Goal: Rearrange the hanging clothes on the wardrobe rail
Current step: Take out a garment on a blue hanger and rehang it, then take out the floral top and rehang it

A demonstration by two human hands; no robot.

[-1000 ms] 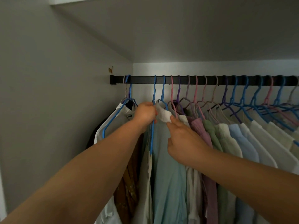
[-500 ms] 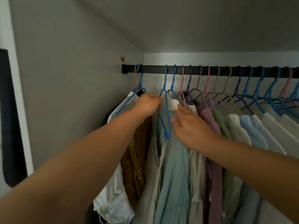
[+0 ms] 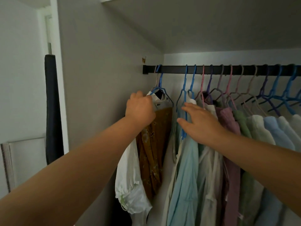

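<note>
Shifted leftward since the earlier frame, the left hand (image 3: pixel 141 107) is curled round the white garment's (image 3: pixel 130 180) shoulder at the rail's (image 3: pixel 228 70) left end, while the open right hand (image 3: pixel 199 122) is laid on the light-blue shirt (image 3: pixel 185 173), just right across the gap.

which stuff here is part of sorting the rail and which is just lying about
Part of the job:
rail
white top
mustard dress
light blue shirt
blue hanger
left hand
right hand

Just there:
dark cloth outside the wardrobe
wall bracket
</note>
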